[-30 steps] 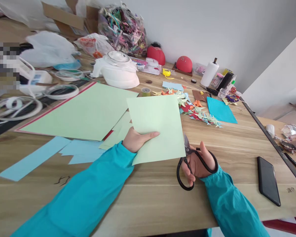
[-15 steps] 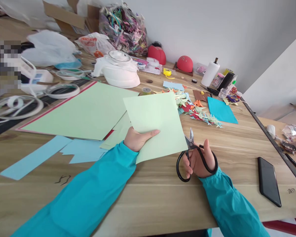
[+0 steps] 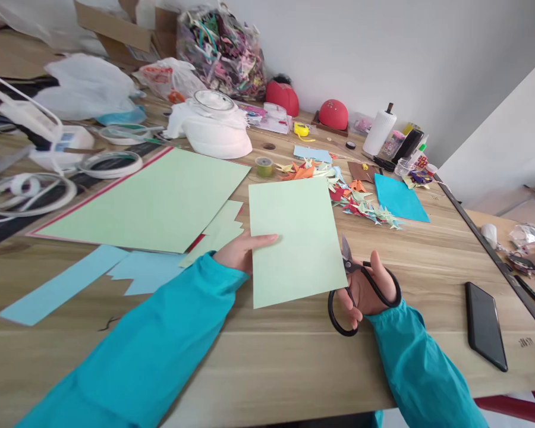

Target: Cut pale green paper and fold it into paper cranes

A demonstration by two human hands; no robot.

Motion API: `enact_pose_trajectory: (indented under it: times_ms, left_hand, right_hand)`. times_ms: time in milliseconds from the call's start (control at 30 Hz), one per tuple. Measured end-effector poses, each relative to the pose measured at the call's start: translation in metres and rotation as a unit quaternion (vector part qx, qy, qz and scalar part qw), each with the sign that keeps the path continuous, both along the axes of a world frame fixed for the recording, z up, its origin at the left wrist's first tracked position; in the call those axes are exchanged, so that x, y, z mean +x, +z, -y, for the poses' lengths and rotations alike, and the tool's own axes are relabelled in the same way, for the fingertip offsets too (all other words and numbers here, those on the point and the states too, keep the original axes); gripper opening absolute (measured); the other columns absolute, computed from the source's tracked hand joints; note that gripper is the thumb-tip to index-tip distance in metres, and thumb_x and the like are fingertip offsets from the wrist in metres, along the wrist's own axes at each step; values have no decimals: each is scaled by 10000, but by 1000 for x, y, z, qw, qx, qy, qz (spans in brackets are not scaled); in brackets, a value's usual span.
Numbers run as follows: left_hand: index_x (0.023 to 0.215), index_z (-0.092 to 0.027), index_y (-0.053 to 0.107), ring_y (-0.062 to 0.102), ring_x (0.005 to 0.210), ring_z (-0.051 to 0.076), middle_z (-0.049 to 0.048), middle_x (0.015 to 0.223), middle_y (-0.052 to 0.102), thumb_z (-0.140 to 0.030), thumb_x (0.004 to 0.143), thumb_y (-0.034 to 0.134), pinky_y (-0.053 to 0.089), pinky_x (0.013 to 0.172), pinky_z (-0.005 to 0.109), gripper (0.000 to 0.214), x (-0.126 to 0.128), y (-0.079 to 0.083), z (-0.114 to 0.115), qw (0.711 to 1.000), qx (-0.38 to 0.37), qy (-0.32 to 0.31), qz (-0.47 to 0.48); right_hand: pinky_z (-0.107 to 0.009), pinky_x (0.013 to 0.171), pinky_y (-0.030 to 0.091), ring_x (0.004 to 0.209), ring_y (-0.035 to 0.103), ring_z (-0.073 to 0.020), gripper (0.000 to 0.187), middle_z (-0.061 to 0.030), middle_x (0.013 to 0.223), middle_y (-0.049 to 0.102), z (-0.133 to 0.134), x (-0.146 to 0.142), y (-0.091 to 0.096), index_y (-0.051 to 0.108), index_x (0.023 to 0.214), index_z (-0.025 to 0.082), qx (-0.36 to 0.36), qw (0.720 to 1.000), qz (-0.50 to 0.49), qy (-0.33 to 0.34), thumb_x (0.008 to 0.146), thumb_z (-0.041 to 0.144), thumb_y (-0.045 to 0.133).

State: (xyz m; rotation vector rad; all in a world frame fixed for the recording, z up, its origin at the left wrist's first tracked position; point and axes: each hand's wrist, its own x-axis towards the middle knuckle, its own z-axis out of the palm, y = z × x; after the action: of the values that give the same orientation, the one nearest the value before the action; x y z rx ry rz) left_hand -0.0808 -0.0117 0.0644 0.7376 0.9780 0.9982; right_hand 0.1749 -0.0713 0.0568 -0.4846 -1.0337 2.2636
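My left hand (image 3: 245,248) pinches the left edge of a pale green sheet of paper (image 3: 298,238), thumb on top and fingers hidden beneath. The sheet is held above the wooden table. In my right hand (image 3: 370,288) is a pair of black-handled scissors (image 3: 348,264), fingers through the loops and blades parted. The lower right part of the sheet overlaps one blade; whether the paper sits between the blades I cannot tell. Behind lies a large pale green sheet (image 3: 160,202), with smaller cut green pieces (image 3: 220,232) beside it.
Blue paper strips (image 3: 66,285) lie at the left. Folded paper stars (image 3: 361,205) are heaped behind the held sheet, near a turquoise sheet (image 3: 401,199). A phone (image 3: 485,327) rests at the right. Coiled cables (image 3: 27,193) and a white cloth bundle (image 3: 214,131) stand farther back.
The held green sheet has turned slightly and shifted right and down, uncovering a spool and orange stars behind it. My right hand with the scissors has moved a little right and down.
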Motion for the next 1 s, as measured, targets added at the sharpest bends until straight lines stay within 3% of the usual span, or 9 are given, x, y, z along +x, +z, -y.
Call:
enact_pose_trajectory:
  times_ms: [200,400,633,867,1000]
  left_hand:
    - [1002,-151,698,686,911,365,123,935,742,-318,430,881,595,795,443,624,-1,-4,-4,1000,13,16,-10]
    - [972,-130,700,619,1055,401,148,1053,712,-394,358,901,508,942,506,698,9,-10,-4,988,94,109,-59]
    - [925,-135,709,605,1079,399,149,1055,711,-439,374,893,514,944,475,656,10,-10,-2,982,122,124,-75]
    - [1072,-157,670,605,1083,387,119,1041,719,-435,377,892,507,954,470,781,6,-7,-5,969,156,157,-110]
    - [1093,-150,660,618,1055,394,128,1026,721,-440,373,892,513,938,484,810,5,-8,-6,971,151,155,-101]
  right_hand:
    - [-276,418,435,385,543,-161,835,-22,673,645,0,3,3,123,1443,258,2,999,35,34,801,748,-87]
    - [-271,405,427,382,545,-167,816,-22,655,650,-1,3,6,36,1458,269,-12,999,47,-8,797,701,-172]
    - [-272,413,432,389,530,-158,822,-8,636,633,-1,0,9,148,1448,277,-14,998,56,-30,811,726,-109]
    - [-296,409,462,375,486,-137,837,22,612,603,-2,0,8,116,1465,308,-11,996,58,-68,791,755,-99]
    - [-284,407,454,369,468,-130,797,23,612,604,-2,3,6,162,1454,304,-12,998,40,-52,822,750,-32]
